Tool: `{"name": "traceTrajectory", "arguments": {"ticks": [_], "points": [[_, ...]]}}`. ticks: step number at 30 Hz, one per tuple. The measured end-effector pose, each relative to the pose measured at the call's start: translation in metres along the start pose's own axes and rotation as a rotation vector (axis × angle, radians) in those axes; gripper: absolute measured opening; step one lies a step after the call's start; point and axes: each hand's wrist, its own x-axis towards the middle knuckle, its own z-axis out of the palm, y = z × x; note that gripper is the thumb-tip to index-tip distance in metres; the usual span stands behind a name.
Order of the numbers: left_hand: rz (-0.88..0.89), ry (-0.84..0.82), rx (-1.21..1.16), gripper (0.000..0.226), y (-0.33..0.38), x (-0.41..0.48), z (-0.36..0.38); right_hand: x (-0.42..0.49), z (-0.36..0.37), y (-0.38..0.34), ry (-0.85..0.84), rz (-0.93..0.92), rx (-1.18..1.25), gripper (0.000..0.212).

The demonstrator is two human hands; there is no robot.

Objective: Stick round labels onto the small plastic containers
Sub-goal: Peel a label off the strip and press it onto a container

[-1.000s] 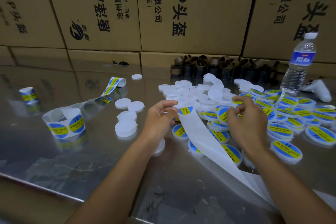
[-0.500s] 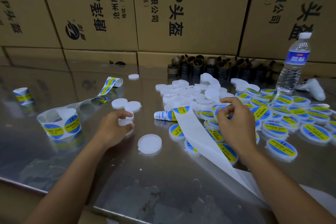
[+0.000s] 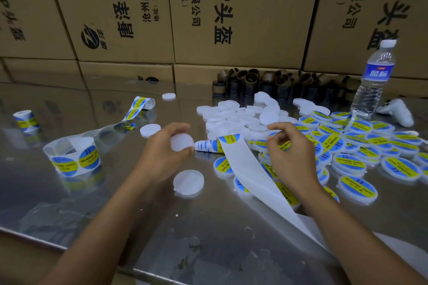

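Well, the biggest things are the cardboard boxes point(image 3: 231, 7) stacked behind the shiny metal table point(image 3: 162, 238), and they play no part in the job.

On the right of the table lies a big spread of labelled containers point(image 3: 359, 146), each with a blue and yellow sticker on top. So a lot of the job looks done. In the middle, further back, sits a heap of blank containers point(image 3: 234, 120), all white with no sticker yet. A few more blank ones lie apart on the left side, and one spare blank container point(image 3: 188, 183) lies near the left wrist. So plenty is left too. I think the job is about half done, but I cannot count them all.

A long white backing strip point(image 3: 250, 176) runs from the near right edge up between the two hands. One next label point(image 3: 228, 139) sits at its far end. A fat label roll point(image 3: 71, 157) stands on the left with stickers on it, so there are lots more to use.

The left hand point(image 3: 162, 152) has its fingers and thumb curled round one blank container point(image 3: 181, 142), held up just above the table. The right hand point(image 3: 291, 157) has its fingers bent, and they seem to pinch a round label point(image 3: 284, 146), just beside the strip. That sticker is not on the held container yet, so this one is only half way.
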Motion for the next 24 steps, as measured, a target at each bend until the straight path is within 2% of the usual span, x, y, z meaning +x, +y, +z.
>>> {"name": "traceTrajectory", "arguments": {"ticks": [4, 7, 12, 15, 18, 21, 24], "points": [[0.126, -0.098, -0.132, 0.047, 0.035, -0.001, 0.019, -0.005, 0.004, -0.01, -0.145, 0.098, 0.235, 0.014], [0.23, -0.157, -0.144, 0.049, 0.058, -0.003, 0.035, -0.005, 0.004, -0.013, -0.247, 0.181, 0.378, 0.01], [0.298, -0.214, -0.141, 0.05, 0.076, 0.001, 0.051, -0.002, 0.003, -0.016, -0.25, 0.309, 0.504, 0.016], [0.218, -0.2, -0.324, 0.047, 0.077, 0.003, 0.054, 0.001, 0.003, -0.017, -0.195, 0.398, 0.6, 0.014], [0.024, -0.145, -0.642, 0.037, 0.072, 0.002, 0.059, 0.0, 0.006, -0.018, -0.21, 0.454, 0.751, 0.014], [-0.191, -0.197, -0.981, 0.025, 0.068, 0.002, 0.066, -0.004, 0.009, -0.02, -0.282, 0.473, 0.857, 0.018], [-0.279, -0.264, -1.247, 0.023, 0.067, 0.003, 0.068, -0.007, 0.013, -0.024, -0.329, 0.463, 0.894, 0.018]]}}
